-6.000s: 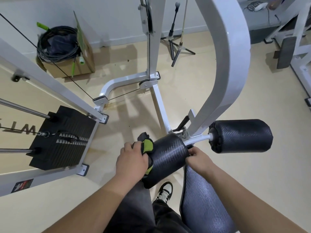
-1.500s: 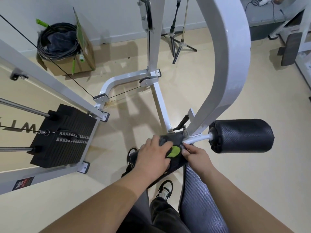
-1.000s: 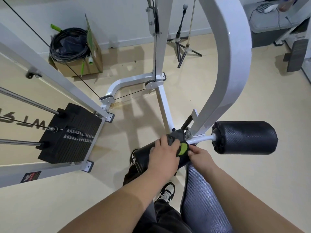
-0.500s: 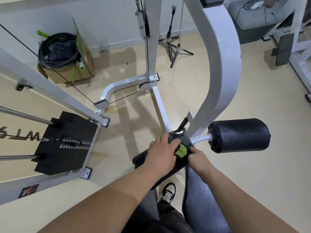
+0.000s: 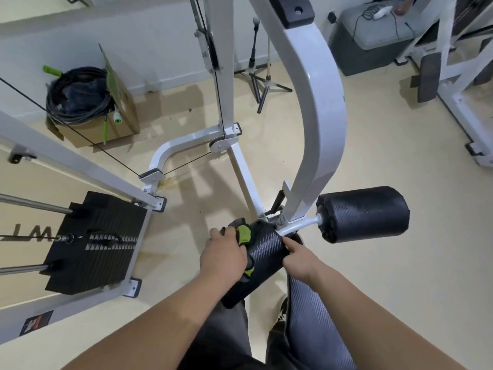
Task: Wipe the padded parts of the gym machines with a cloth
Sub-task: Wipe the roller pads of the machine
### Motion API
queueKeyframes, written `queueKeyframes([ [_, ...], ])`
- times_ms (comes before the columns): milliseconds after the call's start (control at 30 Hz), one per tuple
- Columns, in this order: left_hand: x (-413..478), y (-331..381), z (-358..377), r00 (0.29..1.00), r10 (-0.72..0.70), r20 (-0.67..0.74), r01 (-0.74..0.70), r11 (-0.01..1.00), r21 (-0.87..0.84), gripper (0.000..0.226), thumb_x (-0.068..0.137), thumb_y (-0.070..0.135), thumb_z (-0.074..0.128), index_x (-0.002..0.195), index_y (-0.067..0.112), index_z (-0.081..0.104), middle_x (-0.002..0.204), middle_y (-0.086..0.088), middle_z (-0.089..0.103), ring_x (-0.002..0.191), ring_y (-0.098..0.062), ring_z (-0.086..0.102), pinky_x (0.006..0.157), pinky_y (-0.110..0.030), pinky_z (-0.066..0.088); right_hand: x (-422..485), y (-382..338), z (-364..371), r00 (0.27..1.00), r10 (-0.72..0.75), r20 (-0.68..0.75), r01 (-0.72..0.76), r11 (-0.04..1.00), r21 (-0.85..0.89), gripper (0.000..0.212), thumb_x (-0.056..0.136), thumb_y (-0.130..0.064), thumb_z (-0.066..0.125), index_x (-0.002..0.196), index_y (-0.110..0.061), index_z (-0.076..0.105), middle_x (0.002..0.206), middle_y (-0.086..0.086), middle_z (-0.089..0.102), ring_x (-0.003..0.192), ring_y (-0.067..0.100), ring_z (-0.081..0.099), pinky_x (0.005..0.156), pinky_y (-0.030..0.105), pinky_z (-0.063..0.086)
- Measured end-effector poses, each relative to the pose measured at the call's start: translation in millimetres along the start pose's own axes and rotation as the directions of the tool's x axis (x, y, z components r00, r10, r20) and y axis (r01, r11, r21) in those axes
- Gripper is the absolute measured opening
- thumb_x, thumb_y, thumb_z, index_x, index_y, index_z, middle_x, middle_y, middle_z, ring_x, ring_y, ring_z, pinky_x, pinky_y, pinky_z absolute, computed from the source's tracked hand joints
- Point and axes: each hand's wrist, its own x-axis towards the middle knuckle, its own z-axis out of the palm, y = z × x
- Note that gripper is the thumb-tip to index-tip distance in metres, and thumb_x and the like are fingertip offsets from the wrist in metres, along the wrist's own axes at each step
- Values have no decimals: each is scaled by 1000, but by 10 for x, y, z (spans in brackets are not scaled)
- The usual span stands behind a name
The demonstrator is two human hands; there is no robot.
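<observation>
Little writing can be read. Large dark letters (image 5: 29, 231) are seen at the left edge, upside down and cut off by the weight stack (image 5: 93, 241), so no word can be made out. A small dark sticker (image 5: 37, 322) is fixed to the lower white rail, but its print is too small to read. No brand is legible on the pads.

Two black roller pads are counted on the white frame (image 5: 318, 116). The near roller pad (image 5: 265, 253) is set with its long axis running from the person's knees up and to the right, toward the frame's pivot. The far roller pad (image 5: 364, 213) lies almost level across the view, its bar end pointing left to the same pivot. One flat seat pad (image 5: 310, 319) is seen below them, running toward the person.

One cloth (image 5: 244, 233), dark grey with lime green patches, is gripped in the curled fingers of the left hand (image 5: 222, 256) and pressed against the left flank of the near roller pad. That pad's right end is held by the right hand (image 5: 298, 259), the forefinger laid straight on it and the other fingers curled round its edge.

One cardboard box (image 5: 117, 124) holding coiled black cable is seen by the wall.
</observation>
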Motion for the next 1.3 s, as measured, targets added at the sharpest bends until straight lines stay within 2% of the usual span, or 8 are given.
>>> queueKeyframes([
  [67,-119,387,84,995,98,-25,-98,995,18,44,96,37,53,133,16,42,126,-14,40,110,-35,54,86,-44,51,-33,97,-39,998,-3,65,1,1000,22,77,85,14,39,147,-30,53,132,-5,64,116,14,58,90,17,45],
  [200,-561,993,425,954,276,115,-271,961,-56,43,94,34,54,134,20,42,127,-11,39,112,-36,53,92,-48,51,-191,445,-385,997,68,23,-66,995,-69,26,89,7,51,85,-12,68,86,6,67,67,11,51,54,19,43],
  [400,-671,1285,607,962,241,125,-217,960,-179,47,97,37,49,142,26,42,137,-10,40,115,-35,57,98,-44,50,-373,1118,-1301,979,112,-169,-111,994,16,39,93,-3,52,129,-10,65,109,8,62,85,24,56,60,25,42],
  [633,-664,1549,602,966,249,70,-229,949,-216,46,95,43,50,140,33,47,139,-5,44,117,-29,59,100,-38,50,-415,1040,-1603,952,-39,-303,108,971,214,18,98,-20,53,90,-9,64,88,11,66,76,22,56,68,34,44],
  [867,-530,1378,273,963,95,-253,-148,969,-199,46,92,37,57,137,29,49,128,-4,44,108,-31,59,81,-35,48,-171,676,-1159,962,-216,-166,234,967,100,30,95,-20,52,94,6,66,76,5,60,71,19,51,67,42,48],
  [1033,-195,660,137,971,-62,-231,43,995,-85,56,93,42,56,147,35,44,128,-9,41,113,-34,55,92,-43,54,-23,272,-481,938,-290,192,295,956,1,46,92,-14,43,129,-29,66,120,-4,68,109,17,63,100,35,52],
  [1133,-138,416,165,998,-23,-55,19,997,-74,60,93,42,53,151,44,38,129,-8,37,115,-34,55,96,-41,53,28,178,-226,930,-286,232,284,958,41,64,90,-9,46,148,-36,46,141,-1,52,128,22,54,96,27,46],
  [1300,-434,-106,273,979,-130,-160,132,991,2,49,91,42,54,138,34,43,117,-5,40,100,-33,59,83,-43,56,78,331,-163,944,-250,213,292,936,-197,91,90,-17,53,164,-42,5,155,-2,23,140,31,39,111,36,40],
])
